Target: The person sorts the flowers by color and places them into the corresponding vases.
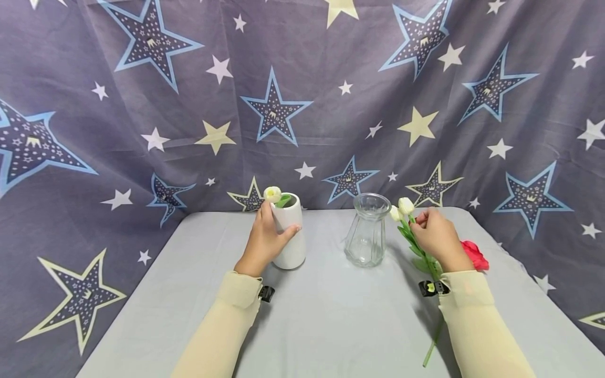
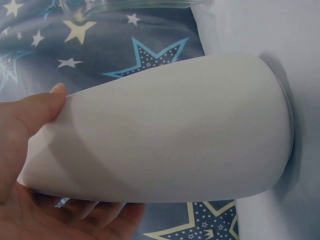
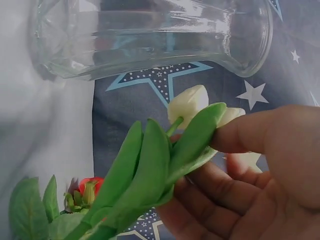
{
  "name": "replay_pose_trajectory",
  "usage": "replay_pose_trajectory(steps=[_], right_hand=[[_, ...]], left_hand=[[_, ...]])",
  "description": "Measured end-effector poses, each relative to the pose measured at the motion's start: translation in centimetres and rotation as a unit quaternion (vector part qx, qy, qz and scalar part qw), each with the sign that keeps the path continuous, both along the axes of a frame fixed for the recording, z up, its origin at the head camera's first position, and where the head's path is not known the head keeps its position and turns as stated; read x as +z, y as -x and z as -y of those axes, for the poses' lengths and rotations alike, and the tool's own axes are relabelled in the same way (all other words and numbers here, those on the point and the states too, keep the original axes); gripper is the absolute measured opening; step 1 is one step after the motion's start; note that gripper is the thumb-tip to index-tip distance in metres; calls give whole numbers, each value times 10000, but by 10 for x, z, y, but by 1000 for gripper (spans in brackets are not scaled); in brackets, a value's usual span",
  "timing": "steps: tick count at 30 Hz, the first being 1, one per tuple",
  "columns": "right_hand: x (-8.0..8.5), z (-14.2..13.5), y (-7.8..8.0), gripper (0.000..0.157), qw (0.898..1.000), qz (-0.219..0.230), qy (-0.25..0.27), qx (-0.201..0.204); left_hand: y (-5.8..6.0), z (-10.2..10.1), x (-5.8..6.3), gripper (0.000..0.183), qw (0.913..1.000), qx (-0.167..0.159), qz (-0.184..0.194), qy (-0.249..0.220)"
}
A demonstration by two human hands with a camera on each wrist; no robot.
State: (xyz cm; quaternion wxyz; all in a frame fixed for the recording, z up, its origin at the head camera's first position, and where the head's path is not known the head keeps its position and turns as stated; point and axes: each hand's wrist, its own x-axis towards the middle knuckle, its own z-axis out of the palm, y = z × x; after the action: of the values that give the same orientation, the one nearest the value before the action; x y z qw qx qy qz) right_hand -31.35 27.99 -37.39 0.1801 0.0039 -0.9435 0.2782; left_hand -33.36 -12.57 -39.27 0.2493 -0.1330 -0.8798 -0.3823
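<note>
My left hand point(image 1: 264, 237) grips a white vase point(image 1: 294, 244) that stands upright, thumb on its near side and the other fingers round its far side. One white tulip point(image 1: 272, 194) pokes out of that vase's mouth, with a green leaf beside it. On the right, my right hand point(image 1: 440, 240) pinches white tulips point(image 1: 406, 205) near their blooms; two blooms show. Their leaves point(image 3: 150, 170) spread across the right wrist view, and a green stem point(image 1: 434, 346) reaches down past the sleeve. A red flower point(image 1: 475, 255) lies partly hidden behind the right wrist.
Between the hands stands a clear glass vase point(image 1: 366, 239), just left of the white tulips. The table point(image 1: 331, 320) wears a pale grey cloth. Behind it hangs a dark star-patterned curtain point(image 1: 312, 52), close to the table's back edge.
</note>
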Motion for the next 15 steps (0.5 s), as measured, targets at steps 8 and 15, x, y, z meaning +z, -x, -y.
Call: replay_pose_trajectory(steps=[8,15], right_hand=[[-1,0,2,5,9987,-489,9,142],[0,1,3,15,9991,-370,32,182]], left_hand=[[1,0,-1,85,10000,-16,-5,12],[0,0,0,84,10000,-43,-69,-2]])
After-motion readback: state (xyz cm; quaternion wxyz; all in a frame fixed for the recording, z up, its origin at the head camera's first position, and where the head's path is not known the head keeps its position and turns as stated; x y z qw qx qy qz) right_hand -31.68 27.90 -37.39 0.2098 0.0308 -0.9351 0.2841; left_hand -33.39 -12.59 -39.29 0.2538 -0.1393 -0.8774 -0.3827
